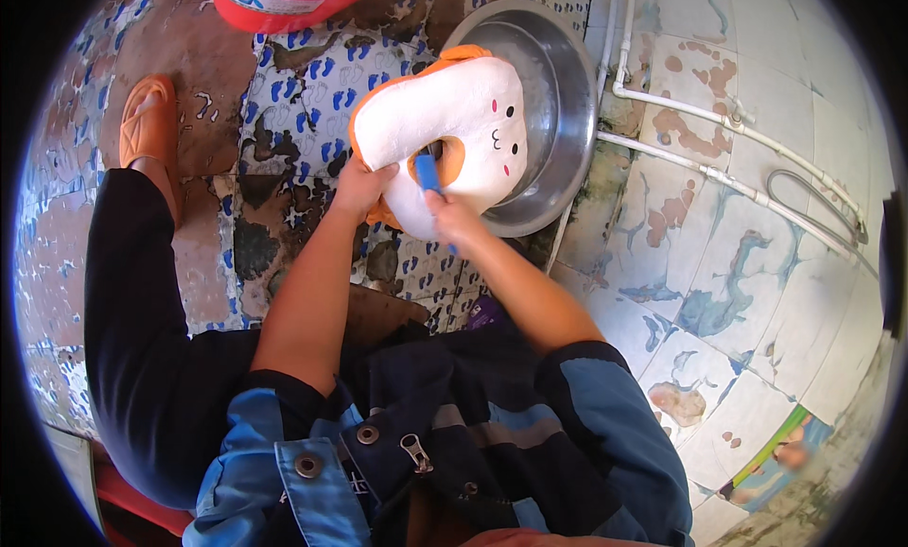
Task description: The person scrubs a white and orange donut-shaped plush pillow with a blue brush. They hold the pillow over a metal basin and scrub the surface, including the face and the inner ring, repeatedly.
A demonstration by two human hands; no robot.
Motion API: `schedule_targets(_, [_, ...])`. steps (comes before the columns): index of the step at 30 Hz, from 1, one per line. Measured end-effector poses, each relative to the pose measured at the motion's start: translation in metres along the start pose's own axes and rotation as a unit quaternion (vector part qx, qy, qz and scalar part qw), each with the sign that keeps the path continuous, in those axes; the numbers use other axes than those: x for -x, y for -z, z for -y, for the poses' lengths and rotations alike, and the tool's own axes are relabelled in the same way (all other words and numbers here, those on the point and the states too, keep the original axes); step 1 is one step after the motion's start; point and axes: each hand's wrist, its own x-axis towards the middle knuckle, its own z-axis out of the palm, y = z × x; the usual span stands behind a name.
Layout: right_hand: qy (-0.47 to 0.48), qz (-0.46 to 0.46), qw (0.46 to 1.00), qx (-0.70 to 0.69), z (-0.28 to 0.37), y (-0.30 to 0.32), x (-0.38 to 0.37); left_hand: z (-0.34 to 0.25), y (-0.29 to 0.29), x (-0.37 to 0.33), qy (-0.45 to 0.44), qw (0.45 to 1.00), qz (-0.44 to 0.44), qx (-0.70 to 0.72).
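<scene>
A plush U-shaped neck pillow, white on top with an orange edge and a small stitched face, lies partly over the rim of a metal basin. My left hand grips the pillow's lower left edge, thumb on the white side. In my right hand is a blue-handled brush, its head over the pillow near the central opening. The brush's bristles are hidden from this view.
A red plastic tub stands at the far left of the basin. White pipes run along the tiled wall on the right, with a grey hose beside them. My left foot wears an orange slipper on the wet, patchy floor.
</scene>
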Motion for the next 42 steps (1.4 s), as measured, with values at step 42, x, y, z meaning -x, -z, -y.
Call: schedule_targets(42, [0.242,-0.057,0.763,0.596,0.161,0.021,0.041,-0.031,-0.009,0.018,-0.427,0.755,-0.162,-0.471])
